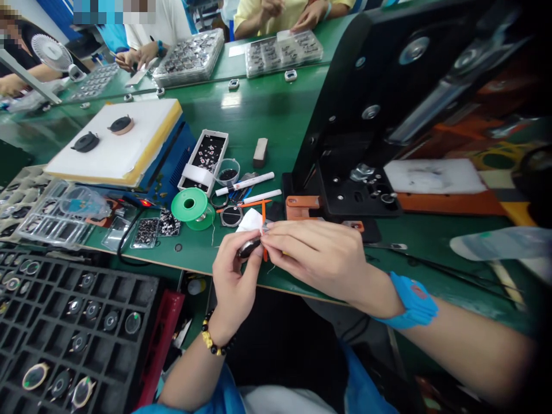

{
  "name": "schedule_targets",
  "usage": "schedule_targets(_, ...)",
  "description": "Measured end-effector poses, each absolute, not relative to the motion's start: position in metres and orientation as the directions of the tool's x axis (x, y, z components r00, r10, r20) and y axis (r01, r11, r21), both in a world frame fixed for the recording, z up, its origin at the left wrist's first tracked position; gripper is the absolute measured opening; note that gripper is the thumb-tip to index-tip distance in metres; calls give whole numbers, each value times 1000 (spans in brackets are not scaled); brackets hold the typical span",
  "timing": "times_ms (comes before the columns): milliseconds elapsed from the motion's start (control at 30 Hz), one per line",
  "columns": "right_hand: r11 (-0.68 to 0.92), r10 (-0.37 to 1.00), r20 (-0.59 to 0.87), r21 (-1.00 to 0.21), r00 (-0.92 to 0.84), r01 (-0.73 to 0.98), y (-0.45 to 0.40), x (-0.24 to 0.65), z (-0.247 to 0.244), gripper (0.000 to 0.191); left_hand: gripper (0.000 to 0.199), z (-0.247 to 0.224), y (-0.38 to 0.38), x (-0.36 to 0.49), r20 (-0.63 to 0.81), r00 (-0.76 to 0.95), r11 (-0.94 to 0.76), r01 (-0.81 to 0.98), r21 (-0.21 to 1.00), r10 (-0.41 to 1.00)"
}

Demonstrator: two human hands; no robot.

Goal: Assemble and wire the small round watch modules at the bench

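Dark part [250, 248] gripped in left hand [235, 279]
Curled fingers [226, 253] enclose it; right-hand fingers [280, 231] are pinched shut on a tiny silver piece [265, 228], just beside white paper [250, 220].

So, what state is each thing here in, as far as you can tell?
Left hand: gripping a small dark part.
Right hand: pinching a small shiny piece.
Green tape roll: tilted, untouched.
White marker: capped.
Clear pot: open, dark contents.
Black grid tray: partly filled.
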State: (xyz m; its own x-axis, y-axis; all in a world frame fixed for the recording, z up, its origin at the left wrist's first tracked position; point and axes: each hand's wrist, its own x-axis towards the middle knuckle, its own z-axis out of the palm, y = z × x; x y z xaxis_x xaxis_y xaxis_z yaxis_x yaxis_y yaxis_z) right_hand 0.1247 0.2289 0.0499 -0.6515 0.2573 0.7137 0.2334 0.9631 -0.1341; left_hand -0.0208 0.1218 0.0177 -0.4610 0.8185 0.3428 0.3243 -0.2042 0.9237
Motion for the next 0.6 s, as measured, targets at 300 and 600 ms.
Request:
schedule_targets(300, 939, 344, 732, -269, -588, 215, 234, 126, 52, 6, 21, 23, 120, -20, 248, -495, -162, 211, 964, 833)
schedule_targets(600, 945, 309, 687, -300, -658, 130, 234, 125, 49, 12, 21, 26, 123, -21, 275, -489, -183, 228, 956, 828)
